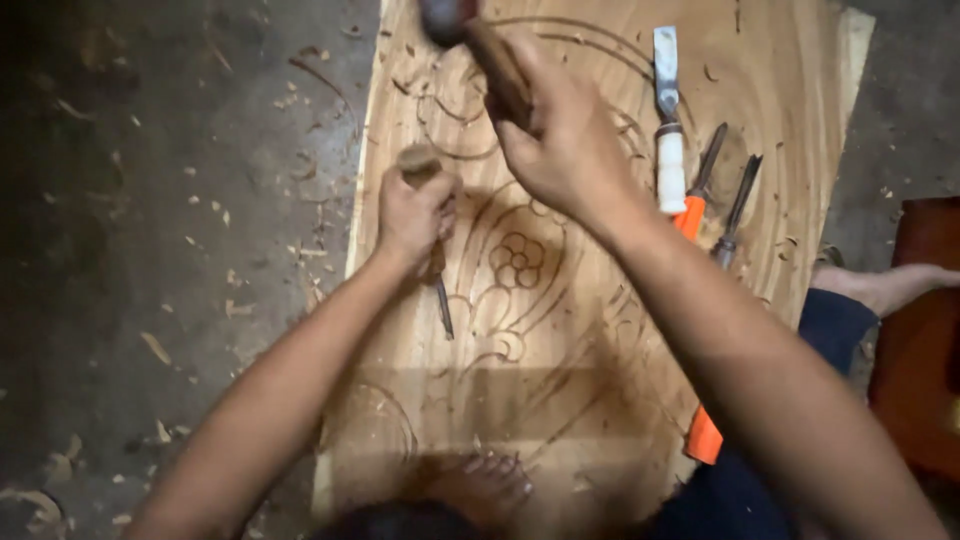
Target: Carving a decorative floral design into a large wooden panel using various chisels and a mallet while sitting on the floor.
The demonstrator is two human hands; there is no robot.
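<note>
A light wooden slab lies on the floor with curved lines and a flower carved into it. My left hand grips a chisel upright, its wooden handle top showing above the fist and its steel tip resting on the slab left of the flower. My right hand is raised above it, closed around the wooden handle of a mallet, whose dark head is at the top edge of the view.
Spare tools lie on the slab's right side: a white-handled chisel, an orange-handled chisel and a dark gouge. Wood chips litter the dark floor. A bare foot rests on the slab's near end. A reddish wooden object stands at right.
</note>
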